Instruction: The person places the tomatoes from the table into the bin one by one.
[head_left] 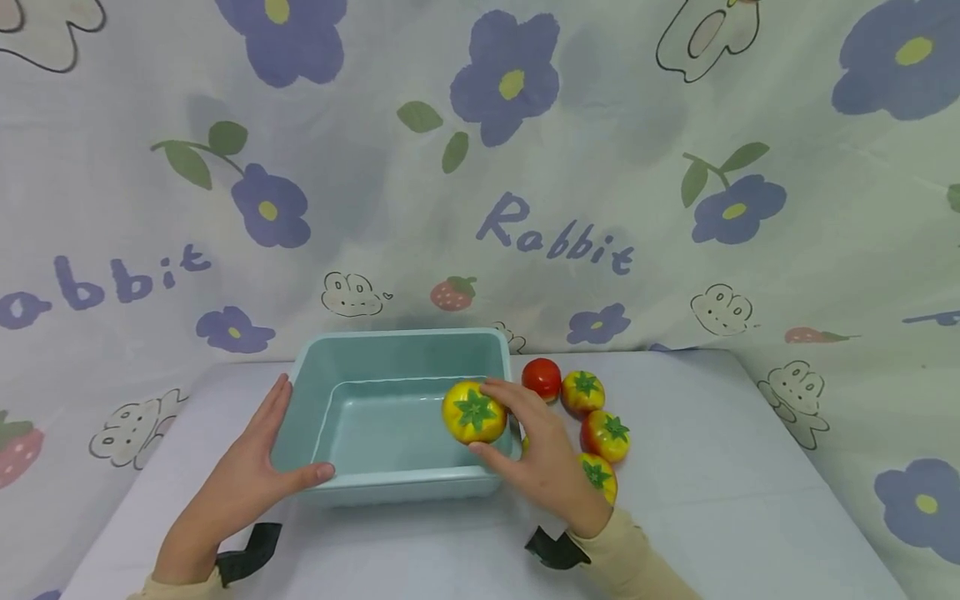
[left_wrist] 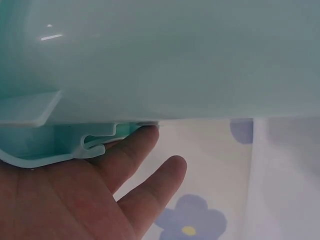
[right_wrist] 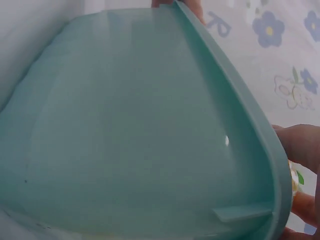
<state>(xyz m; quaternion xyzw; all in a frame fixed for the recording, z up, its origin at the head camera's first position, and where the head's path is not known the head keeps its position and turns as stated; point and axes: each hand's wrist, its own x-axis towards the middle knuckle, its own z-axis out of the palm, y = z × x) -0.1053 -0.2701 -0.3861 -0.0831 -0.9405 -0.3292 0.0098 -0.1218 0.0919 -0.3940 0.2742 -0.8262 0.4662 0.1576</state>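
Note:
My right hand pinches a yellow tomato with a green star-shaped top between thumb and fingers. The tomato is over the right part of a pale teal plastic bin, inside its rim in the head view. At the bin's left front corner, my left hand holds the rim, thumb along the front and fingers along the left side. The left wrist view shows those fingers under the rim from below. In the right wrist view the bin hides most of the tomato.
Right of the bin lie a red tomato and several yellow and red-yellow ones, some partly behind my right hand. All stand on a white-covered table. A patterned cloth hangs behind it.

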